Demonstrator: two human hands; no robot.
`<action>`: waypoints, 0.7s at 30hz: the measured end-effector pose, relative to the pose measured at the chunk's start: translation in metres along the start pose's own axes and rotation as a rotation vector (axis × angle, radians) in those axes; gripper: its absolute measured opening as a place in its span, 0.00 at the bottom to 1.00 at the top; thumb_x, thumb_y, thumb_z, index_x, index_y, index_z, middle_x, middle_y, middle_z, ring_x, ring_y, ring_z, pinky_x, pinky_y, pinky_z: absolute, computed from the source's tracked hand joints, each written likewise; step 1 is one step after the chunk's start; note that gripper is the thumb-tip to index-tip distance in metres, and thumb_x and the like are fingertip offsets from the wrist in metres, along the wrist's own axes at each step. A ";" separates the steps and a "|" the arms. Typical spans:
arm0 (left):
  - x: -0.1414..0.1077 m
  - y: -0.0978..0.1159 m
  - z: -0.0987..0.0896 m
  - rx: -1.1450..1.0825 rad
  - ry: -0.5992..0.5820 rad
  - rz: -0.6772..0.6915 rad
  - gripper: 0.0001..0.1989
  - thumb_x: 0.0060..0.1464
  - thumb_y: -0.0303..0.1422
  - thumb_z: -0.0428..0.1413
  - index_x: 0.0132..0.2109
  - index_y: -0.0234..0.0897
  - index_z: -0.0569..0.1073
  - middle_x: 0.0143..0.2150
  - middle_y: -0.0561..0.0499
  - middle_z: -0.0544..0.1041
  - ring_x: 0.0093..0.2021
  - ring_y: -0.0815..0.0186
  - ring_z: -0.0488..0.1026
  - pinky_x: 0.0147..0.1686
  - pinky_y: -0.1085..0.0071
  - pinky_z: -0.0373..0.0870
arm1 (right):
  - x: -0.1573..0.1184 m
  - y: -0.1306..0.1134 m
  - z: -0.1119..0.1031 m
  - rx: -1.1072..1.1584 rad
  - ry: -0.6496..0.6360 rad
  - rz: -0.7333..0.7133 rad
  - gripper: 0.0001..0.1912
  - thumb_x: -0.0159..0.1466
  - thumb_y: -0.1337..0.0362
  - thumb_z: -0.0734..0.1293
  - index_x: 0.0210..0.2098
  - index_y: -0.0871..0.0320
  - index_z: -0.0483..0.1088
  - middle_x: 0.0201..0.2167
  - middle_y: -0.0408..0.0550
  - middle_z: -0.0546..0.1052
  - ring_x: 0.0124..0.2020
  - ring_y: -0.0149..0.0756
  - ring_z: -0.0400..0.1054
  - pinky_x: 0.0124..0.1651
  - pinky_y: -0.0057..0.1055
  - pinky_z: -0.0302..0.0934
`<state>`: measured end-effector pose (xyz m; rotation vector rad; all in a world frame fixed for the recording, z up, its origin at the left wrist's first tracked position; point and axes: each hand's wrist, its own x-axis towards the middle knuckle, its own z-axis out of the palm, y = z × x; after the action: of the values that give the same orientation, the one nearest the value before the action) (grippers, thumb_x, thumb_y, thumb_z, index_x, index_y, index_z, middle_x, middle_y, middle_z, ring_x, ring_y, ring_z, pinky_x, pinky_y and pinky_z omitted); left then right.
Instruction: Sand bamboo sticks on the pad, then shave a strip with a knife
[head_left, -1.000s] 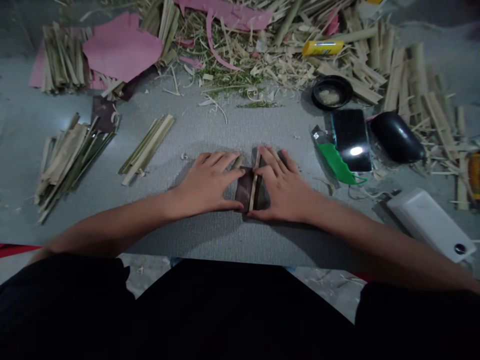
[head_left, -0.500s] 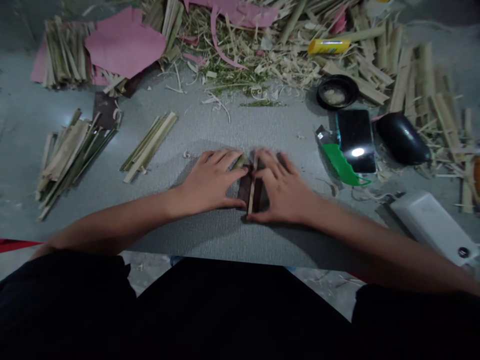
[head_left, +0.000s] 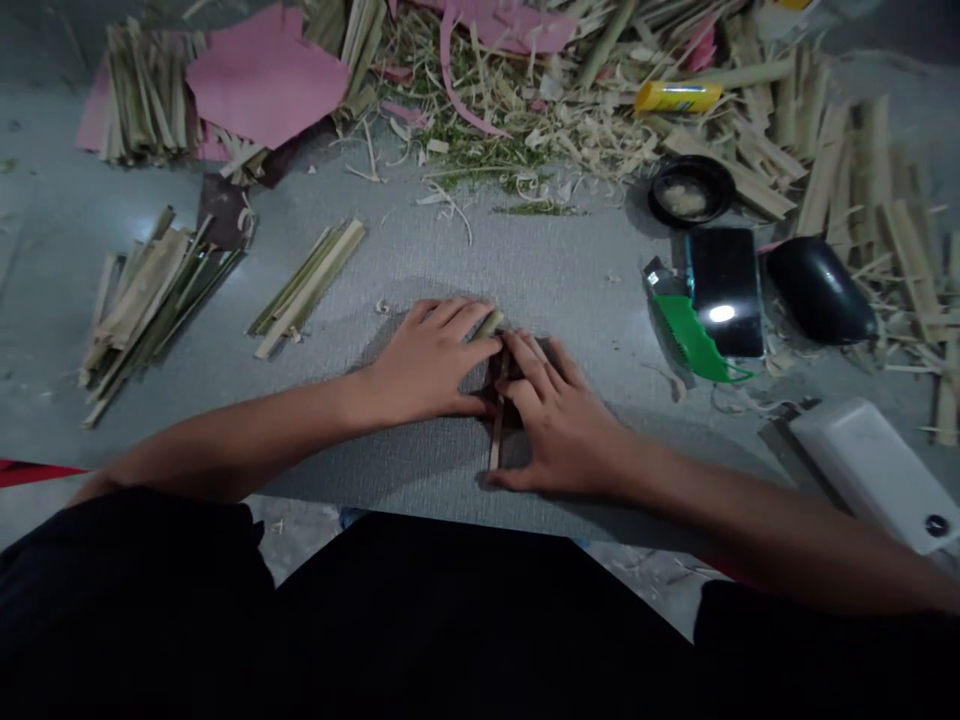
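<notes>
On the grey table just in front of me, my right hand [head_left: 559,415] grips a thin bamboo strip [head_left: 496,440], which lies lengthwise towards me. Its thumb presses at the near end and its fingers curl over the far part. Under the strip is a dark brown piece of sandpaper [head_left: 514,425], mostly covered by my hands. My left hand [head_left: 427,360] is against the sandpaper's left side, thumb and forefinger pinching at it. A short greenish bamboo piece [head_left: 491,322] shows by the left fingertips.
Several bamboo strips [head_left: 311,285] lie to the left, near a larger bundle [head_left: 139,305]. On the right are a green cutter [head_left: 690,335], a phone [head_left: 724,290], a black mouse-like object [head_left: 821,290] and a white box [head_left: 874,470]. Shavings, pink paper [head_left: 266,85] and a glue stick [head_left: 679,97] fill the back.
My right hand has slid towards me, drawing the bamboo strip along over the sandpaper. My left hand stays nearly in place. The view has shifted slightly.
</notes>
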<state>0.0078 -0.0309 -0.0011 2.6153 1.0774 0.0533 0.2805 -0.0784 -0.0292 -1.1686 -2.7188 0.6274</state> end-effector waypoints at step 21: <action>0.001 -0.004 0.003 -0.024 -0.022 0.039 0.43 0.69 0.58 0.72 0.78 0.37 0.79 0.87 0.30 0.66 0.85 0.32 0.63 0.83 0.34 0.60 | 0.005 0.005 -0.002 -0.019 0.069 0.089 0.58 0.60 0.28 0.82 0.72 0.66 0.74 0.90 0.81 0.50 0.92 0.80 0.39 0.89 0.82 0.37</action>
<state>0.0067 -0.0284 -0.0053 2.6095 1.0128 0.0463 0.2807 -0.0710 -0.0300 -1.2963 -2.6342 0.5626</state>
